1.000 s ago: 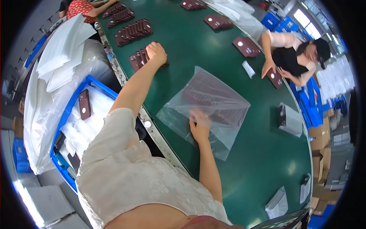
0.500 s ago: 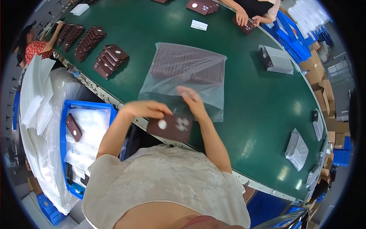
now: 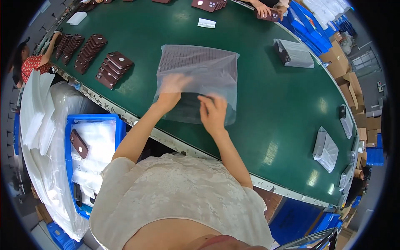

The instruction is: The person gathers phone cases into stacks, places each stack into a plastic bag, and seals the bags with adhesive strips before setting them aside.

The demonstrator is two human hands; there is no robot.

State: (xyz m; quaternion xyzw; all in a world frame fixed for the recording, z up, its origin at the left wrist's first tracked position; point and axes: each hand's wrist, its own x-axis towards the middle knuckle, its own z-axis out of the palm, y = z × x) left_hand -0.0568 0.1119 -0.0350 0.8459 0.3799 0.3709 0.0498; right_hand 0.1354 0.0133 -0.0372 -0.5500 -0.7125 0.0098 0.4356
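Note:
A translucent plastic bag point(image 3: 196, 77) lies on the green table, with a row of brown phone cases point(image 3: 196, 54) showing through its far part. Over the bag's left side is my left hand point(image 3: 173, 88), its fingers smeared by motion, so its grip is unclear. My right hand point(image 3: 213, 111) is over the near right part of the bag, thumb and index finger apart, index fingertip by a dark edge of the bag's opening. No case shows in either hand.
Stacked brown cases point(image 3: 114, 68) stand at the left. White-wrapped packs point(image 3: 298, 54) lie along the right side. A blue bin point(image 3: 93, 118) holds white bags and a case. Co-workers' hands point(image 3: 262, 9) are at the far edge; another person point(image 3: 33, 62) is at left.
The brown case from my left hand is out of sight. My left hand has moved forward onto the bag. My right hand has shifted slightly, and the view has moved a little.

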